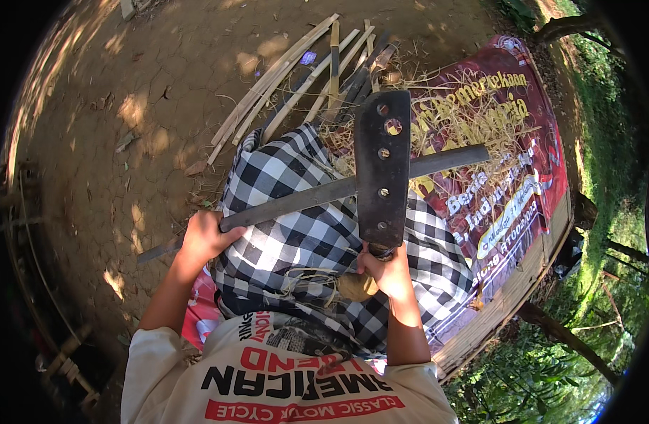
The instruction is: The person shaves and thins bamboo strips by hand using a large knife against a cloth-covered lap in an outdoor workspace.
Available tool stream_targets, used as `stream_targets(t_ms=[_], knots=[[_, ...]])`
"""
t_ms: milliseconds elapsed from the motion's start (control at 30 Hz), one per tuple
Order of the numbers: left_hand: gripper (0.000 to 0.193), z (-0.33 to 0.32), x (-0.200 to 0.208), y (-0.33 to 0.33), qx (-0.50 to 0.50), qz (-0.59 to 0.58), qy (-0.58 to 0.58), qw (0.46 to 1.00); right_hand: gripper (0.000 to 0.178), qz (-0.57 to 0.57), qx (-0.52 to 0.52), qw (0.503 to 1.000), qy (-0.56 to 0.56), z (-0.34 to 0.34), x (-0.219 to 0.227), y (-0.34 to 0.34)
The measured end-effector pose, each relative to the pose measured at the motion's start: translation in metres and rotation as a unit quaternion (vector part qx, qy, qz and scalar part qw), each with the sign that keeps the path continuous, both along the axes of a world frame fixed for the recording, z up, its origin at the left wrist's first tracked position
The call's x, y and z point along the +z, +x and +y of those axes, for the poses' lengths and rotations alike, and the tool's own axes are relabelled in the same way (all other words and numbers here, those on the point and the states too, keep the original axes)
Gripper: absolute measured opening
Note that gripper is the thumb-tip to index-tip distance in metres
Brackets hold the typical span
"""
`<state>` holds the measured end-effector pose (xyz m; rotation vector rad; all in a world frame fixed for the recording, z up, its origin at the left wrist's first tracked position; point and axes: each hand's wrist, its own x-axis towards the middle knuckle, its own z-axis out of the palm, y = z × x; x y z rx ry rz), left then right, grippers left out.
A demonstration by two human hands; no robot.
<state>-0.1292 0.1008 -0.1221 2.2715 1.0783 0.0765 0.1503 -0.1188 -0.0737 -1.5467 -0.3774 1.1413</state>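
Across my lap runs a long, flat grey-brown bamboo strip, slanting up from left to right. My left hand is closed around it near its left end, and a short length sticks out past the fist. In my right hand is a broad dark cleaver with a row of holes in its blade, pointing away from me. Its blade crosses over the strip and hides part of it; whether they touch I cannot tell. The cleaver's rounded wooden handle end shows below my fingers. A black-and-white checked cloth covers my legs.
Several split bamboo strips lie ahead on the bare earth. Thin shavings are scattered over a dark red printed banner at the right. A woven bamboo edge borders the banner, with green plants beyond.
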Motion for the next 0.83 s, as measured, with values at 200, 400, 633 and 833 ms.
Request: stream_targets(t_ms=[200,400,633,833], knots=[[0.064,0.003,-0.002,-0.005,-0.001,0.018,-0.012,1.0,0.019,0.007,-0.04,0.998,0.042,-0.005,0.002,0.018],[0.065,0.004,0.003,-0.003,-0.033,0.04,0.004,0.999,0.019,-0.002,-0.001,1.0,0.016,-0.004,0.003,0.02],[0.064,-0.002,0.005,0.002,0.028,0.038,-0.021,0.999,0.039,0.074,-0.082,0.993,0.033,0.007,-0.001,0.004],[0.063,0.007,0.014,0.006,0.017,0.091,-0.054,0.994,0.02,0.069,0.012,0.996,0.06,-0.016,-0.006,0.031]])
